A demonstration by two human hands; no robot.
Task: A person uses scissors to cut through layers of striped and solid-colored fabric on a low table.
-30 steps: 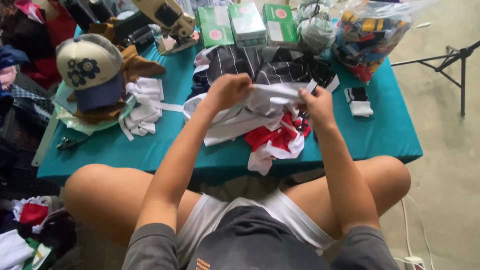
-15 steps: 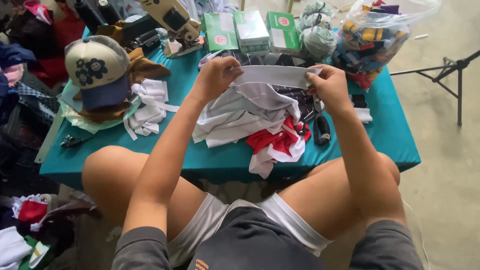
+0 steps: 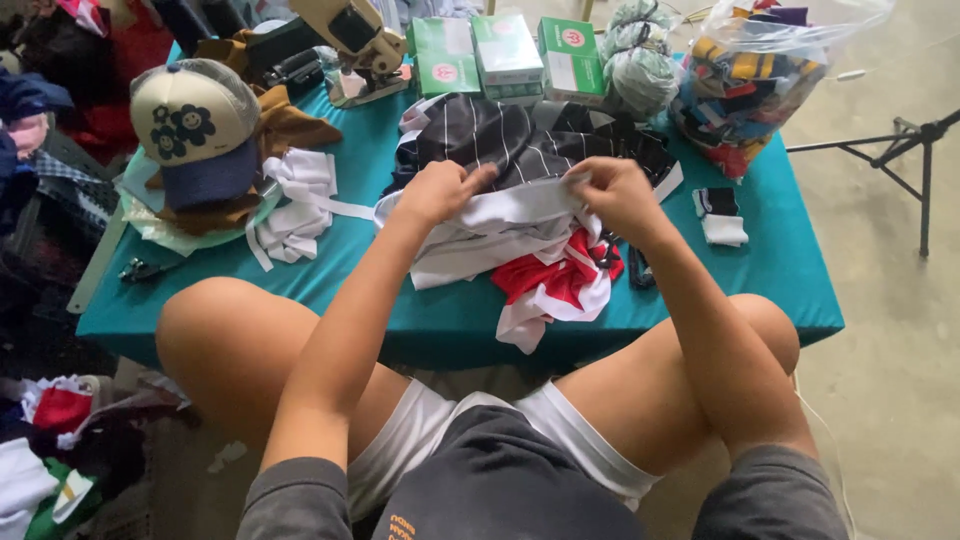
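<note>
Left hand: the left hand (image 3: 440,190) is closed tight, pinching the left end of the white cloth (image 3: 500,228).
Right hand: the right hand (image 3: 615,195) is closed too, pinching the right end of the same cloth with fingers and thumb.
White cloth: it is pulled flat between the two hands, near the middle of the table, and the rest hangs down in folds onto the pile.
Under the cloth: a red and white shirt (image 3: 555,285) lies just below it, and part of it hangs over the near edge of the table.
Behind the hands: a black shirt with thin white stripes (image 3: 520,140) is spread out on the far side.
Table: the table has a teal cover (image 3: 780,270).
Left side: a cap with smiley flowers (image 3: 195,125) sits on brown cloth, with white straps (image 3: 295,200) beside it.
Far side: three green boxes (image 3: 505,55) stand in a row.
Right side: a clear bag of bright clothes (image 3: 755,80) sits at the far right corner, and a small black and white folded piece (image 3: 720,215) lies near it.
</note>
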